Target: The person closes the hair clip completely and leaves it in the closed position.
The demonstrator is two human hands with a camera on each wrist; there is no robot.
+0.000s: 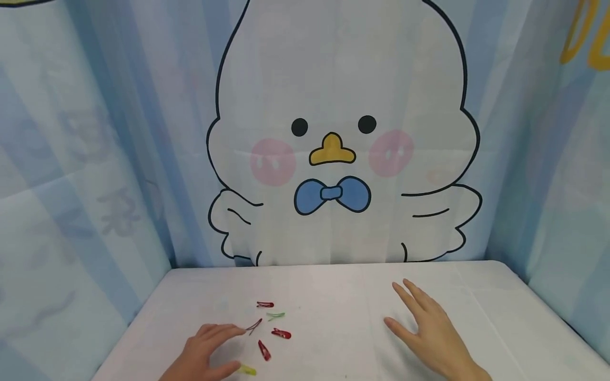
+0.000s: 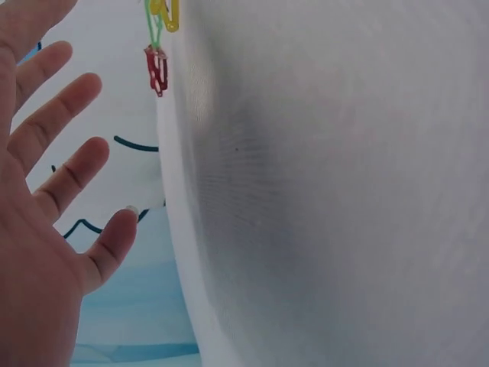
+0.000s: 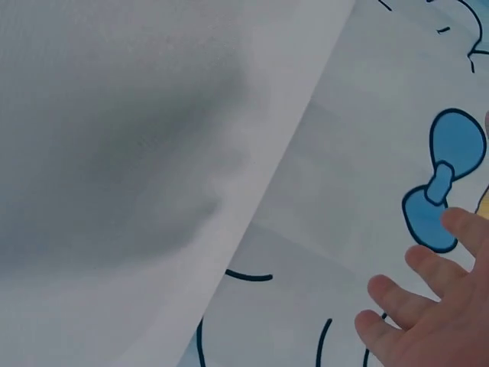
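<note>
Several snap hair clips lie loosely grouped on the white table in the head view. A red hair clip (image 1: 265,304) is farthest back, with a green hair clip (image 1: 276,316) just in front of it. Nearer are a dark red bent-open clip (image 1: 254,326), another red clip (image 1: 281,333), a third red one (image 1: 264,350) and a yellow clip (image 1: 247,370). My left hand (image 1: 202,352) hovers at their left, fingers spread; its fingertips overlap the bent-open clip, its thumb the yellow one. Over the table's right side, my right hand (image 1: 433,330) is spread with nothing in it.
The white table (image 1: 343,312) reaches back to a curtain (image 1: 333,233) printed with a bird wearing a blue bow tie. Pale blue curtain panels (image 1: 81,185) hang along the left side and also on the right.
</note>
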